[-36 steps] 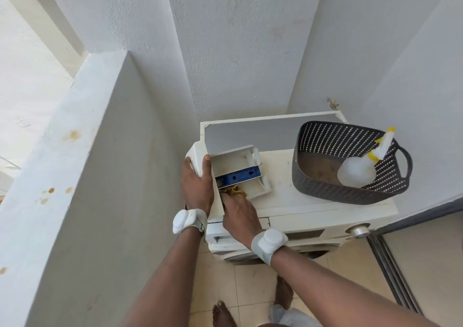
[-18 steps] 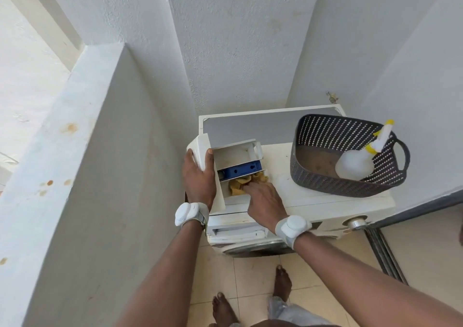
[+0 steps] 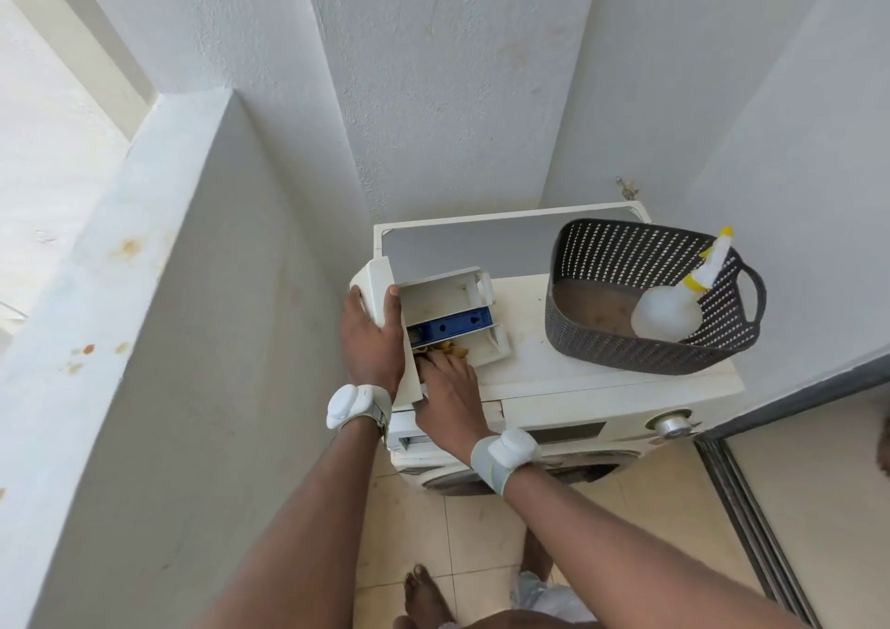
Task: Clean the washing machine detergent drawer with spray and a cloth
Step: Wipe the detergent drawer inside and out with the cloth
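The white detergent drawer (image 3: pixel 445 293), with a blue insert (image 3: pixel 450 324), lies on top of the washing machine (image 3: pixel 578 378). My left hand (image 3: pixel 373 339) grips the drawer's front panel at its left end. My right hand (image 3: pixel 448 387) presses a yellow cloth (image 3: pixel 445 350) into the near compartment; only a small part of the cloth shows past my fingers. The spray bottle (image 3: pixel 669 310), white with a yellow nozzle, lies inside a dark basket (image 3: pixel 626 354) on the machine's right side.
White walls close in behind and on both sides. A low wall ledge (image 3: pixel 120 267) runs along the left. A metal knob (image 3: pixel 672 427) sits on the machine's front right. A sliding door track (image 3: pixel 732 484) lies on the tiled floor at right. My bare feet stand below.
My right hand with the cloth has slid back left inside the near compartment, after moving right half a second ago. My left hand has kept its grip on the drawer front.
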Demonstrator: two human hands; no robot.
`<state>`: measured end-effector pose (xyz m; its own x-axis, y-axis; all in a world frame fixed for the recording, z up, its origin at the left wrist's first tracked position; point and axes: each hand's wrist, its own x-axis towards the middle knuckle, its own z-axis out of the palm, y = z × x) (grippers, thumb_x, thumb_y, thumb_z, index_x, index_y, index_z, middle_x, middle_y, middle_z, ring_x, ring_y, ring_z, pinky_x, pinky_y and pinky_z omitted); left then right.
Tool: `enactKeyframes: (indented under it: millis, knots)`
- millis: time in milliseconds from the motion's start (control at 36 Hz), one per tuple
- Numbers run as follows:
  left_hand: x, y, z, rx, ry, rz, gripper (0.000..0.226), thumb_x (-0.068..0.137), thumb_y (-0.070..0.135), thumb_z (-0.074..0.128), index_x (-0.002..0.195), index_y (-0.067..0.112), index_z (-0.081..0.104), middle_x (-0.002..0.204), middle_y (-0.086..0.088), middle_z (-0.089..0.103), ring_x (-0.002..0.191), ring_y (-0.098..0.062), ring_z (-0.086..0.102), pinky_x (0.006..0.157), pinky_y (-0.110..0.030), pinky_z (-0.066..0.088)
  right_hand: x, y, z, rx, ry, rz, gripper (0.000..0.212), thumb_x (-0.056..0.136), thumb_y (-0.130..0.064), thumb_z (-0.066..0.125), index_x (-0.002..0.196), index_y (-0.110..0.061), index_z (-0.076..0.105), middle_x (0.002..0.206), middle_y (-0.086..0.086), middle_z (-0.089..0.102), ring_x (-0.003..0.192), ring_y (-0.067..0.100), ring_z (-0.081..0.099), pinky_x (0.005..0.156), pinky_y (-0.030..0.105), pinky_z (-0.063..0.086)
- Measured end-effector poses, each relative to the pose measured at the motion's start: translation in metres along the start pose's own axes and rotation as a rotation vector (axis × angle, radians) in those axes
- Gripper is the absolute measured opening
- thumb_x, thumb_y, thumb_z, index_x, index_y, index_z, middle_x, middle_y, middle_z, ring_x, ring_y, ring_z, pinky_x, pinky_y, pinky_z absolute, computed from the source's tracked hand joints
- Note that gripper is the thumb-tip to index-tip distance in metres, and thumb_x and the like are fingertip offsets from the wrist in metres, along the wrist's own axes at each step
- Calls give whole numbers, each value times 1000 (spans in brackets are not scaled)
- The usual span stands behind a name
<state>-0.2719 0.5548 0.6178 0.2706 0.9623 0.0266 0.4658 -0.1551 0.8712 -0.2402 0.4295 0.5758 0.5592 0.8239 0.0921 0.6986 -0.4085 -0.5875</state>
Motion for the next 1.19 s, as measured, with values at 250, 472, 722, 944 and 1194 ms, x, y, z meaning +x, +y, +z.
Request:
enactKeyframes:
  millis: [250, 472, 722, 944, 1194]
  knots:
    - [4, -1, 1, -7, 1, -14, 73, 99, 69, 51, 151, 18, 46, 146, -9, 60, 131, -33, 57, 108, -44, 47, -7, 14, -6, 41, 84, -113, 33, 80, 1, 63, 95, -28, 70, 92, -8, 70, 95, 26, 60, 72, 37, 42]
    - [5, 0, 0, 5, -5, -21, 73, 98, 71, 49, 149, 19, 47, 143, -9, 62, 129, -33, 58, 107, -44, 47, 3, 62, -32, -230, 23, -402, 53, 79, 6, 63, 112, -32, 76, 108, -13, 76, 98, 19, 65, 84, 38, 41]
    - [8, -1, 1, -4, -3, -68, 72, 94, 75, 50, 144, 24, 49, 139, -6, 64, 126, -32, 59, 106, -44, 47, -21, 112, -33, -277, 99, -211, 46, 97, -8, 59, 143, -12, 59, 145, 8, 61, 138, 30, 52, 114, 46, 38]
    - [12, 1, 0, 13, -14, -88, 72, 96, 75, 49, 145, 22, 49, 138, -6, 65, 125, -32, 60, 97, -36, 44, -45, 26, 18, -181, -53, -268, 64, 101, -23, 46, 161, -14, 26, 168, 8, 27, 158, 25, 14, 127, 44, 19]
    - [14, -2, -2, -20, -48, -104, 72, 93, 79, 49, 141, 25, 49, 128, -8, 68, 116, -34, 63, 100, -43, 50, -46, 101, -21, -478, -92, -213, 91, 94, -15, 55, 165, -17, -1, 173, 4, 6, 160, 22, 6, 126, 49, 18]
